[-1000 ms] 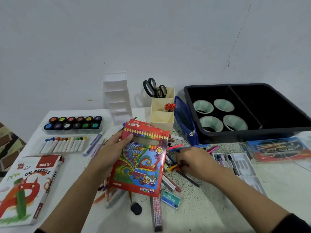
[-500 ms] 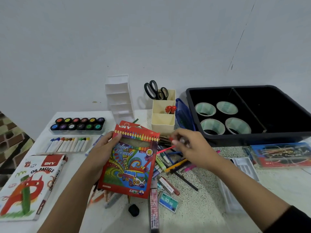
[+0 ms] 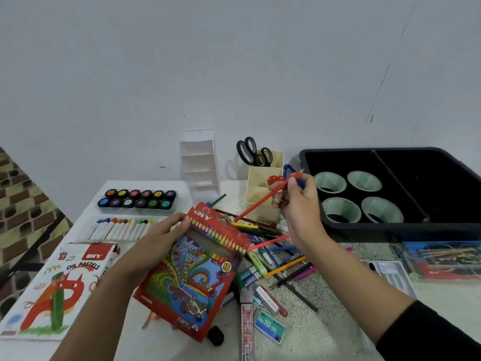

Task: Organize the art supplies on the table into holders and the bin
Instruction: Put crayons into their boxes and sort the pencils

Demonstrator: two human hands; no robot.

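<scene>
Left hand (image 3: 156, 241) grips colour pencil box (image 3: 197, 272) over table (image 3: 325, 321) middle, tilted, top end toward right hand (image 3: 299, 201), likely for refilling. Right hand pinches red pencil (image 3: 263, 201) above loose pens (image 3: 281, 261), before cream holder (image 3: 263, 183) near far edge.

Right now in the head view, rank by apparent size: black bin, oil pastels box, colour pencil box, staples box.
1. black bin, largest.
2. oil pastels box and colour pencil box look alike; the latter is held nearer the camera, so unranked.
3. staples box, smallest.
</scene>
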